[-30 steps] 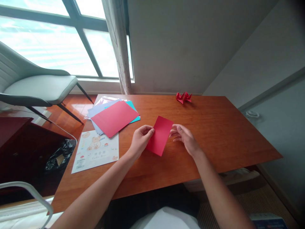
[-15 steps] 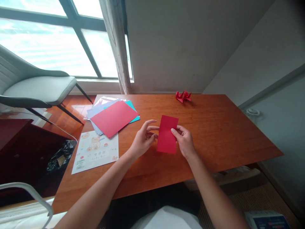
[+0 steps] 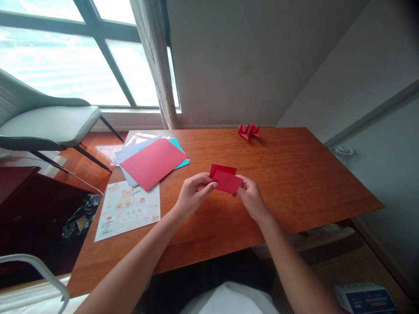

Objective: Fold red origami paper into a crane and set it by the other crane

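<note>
A red sheet of paper (image 3: 226, 182) is bent over on itself between my two hands, its lower half raised in front of the upper half. My left hand (image 3: 197, 190) pinches its left edge, thumb in front and fingers behind. At the right edge, my right hand (image 3: 251, 196) grips the paper, with part of its fingers hidden behind the sheet. Two small folded red paper figures (image 3: 248, 131) stand near the table's far edge.
The brown wooden table (image 3: 294, 174) carries a fan of coloured paper (image 3: 153, 163) at the left, red on top. A printed bear sheet (image 3: 127, 211) lies nearer me. A chair (image 3: 52, 124) stands left, by the window; a curtain (image 3: 155, 61) hangs behind.
The flat, upright red rectangle is now bent up across its middle. My left hand has closed on its left edge; the right hand's grip has moved slightly lower.
</note>
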